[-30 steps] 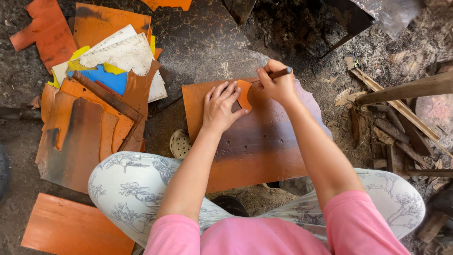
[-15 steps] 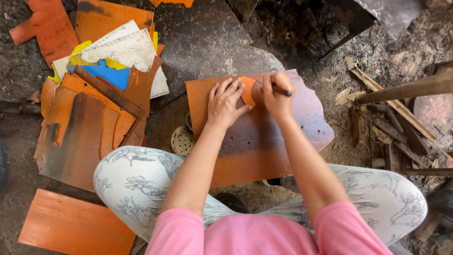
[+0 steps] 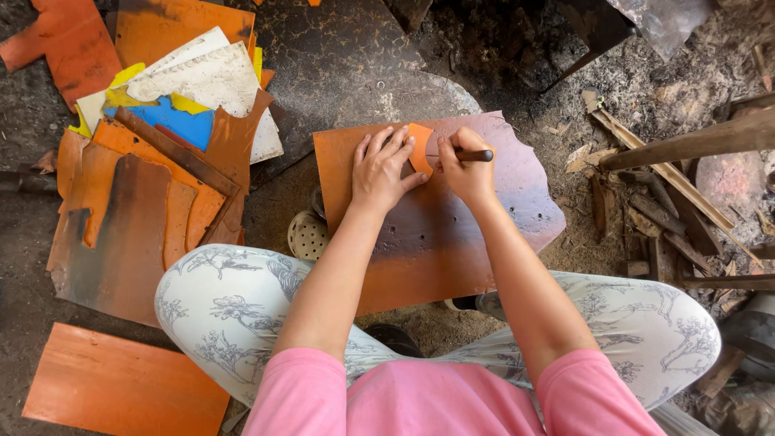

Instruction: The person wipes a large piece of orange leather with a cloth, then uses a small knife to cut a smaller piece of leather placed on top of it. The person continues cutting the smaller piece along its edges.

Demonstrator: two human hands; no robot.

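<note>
The left hand [image 3: 386, 171] lies flat with its fingers spread, pressing a small orange piece [image 3: 420, 148] down on a big orange sheet [image 3: 436, 234]; the right hand [image 3: 464, 168] is closed around a thin dark tool [image 3: 470, 154], and the tool's tip sits at the right edge of the small piece.

What could go wrong, I think: the small piece could slide if the left hand eases off, because only the fingertips cover it, and then the line around it would come out crooked; the tool could also slip off the edge and poke the left fingers, since they are just beside its tip; the big sheet rests over the knees in flowered trousers [image 3: 226, 307] (no table under it), so it could tilt or wobble if a knee shifts, and it looks bent and uneven on its right side.

The small piece lies between the two hands, near the far edge of the big sheet; the left hand touches it from the left, and the right hand is just beside it on the right.

On the dirt floor [image 3: 355, 56] to the left lies a pile of scrap sheets [image 3: 153, 161], orange, white, blue and yellow; a small round thing with holes [image 3: 307, 236] peeks out by the left knee; wooden sticks [image 3: 670, 178] lie to the right.
</note>
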